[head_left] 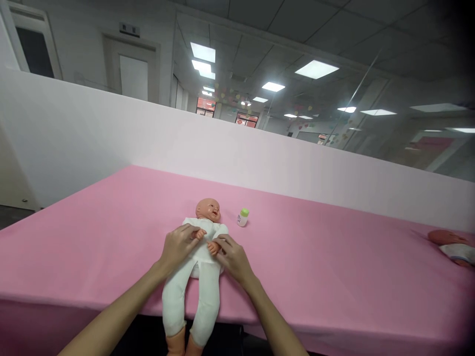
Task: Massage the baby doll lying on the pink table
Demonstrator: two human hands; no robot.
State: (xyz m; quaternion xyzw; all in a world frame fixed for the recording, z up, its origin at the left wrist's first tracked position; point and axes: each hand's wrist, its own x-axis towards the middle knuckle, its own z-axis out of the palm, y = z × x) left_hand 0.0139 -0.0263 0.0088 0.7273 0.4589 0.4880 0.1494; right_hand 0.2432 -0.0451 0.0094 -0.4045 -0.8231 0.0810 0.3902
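A baby doll [208, 254] in white clothing lies on its back, its legs reaching over the front edge of the pink-covered table [315, 267]. My left hand [178, 245] is closed round the doll's arm on the left, with the small doll hand showing past my fingertips. On the other side, my right hand [234, 255] grips the doll's other arm near the wrist. Both doll hands rest over its chest, close together but apart. Beside the doll's head stands a small bottle [242, 218] with a green cap, touched by neither hand.
At the far right edge lies a second doll [451, 244], partly cut off. A low white wall [222, 143] runs along the table's back, with glass above it. A door [133, 74] is at the back left.
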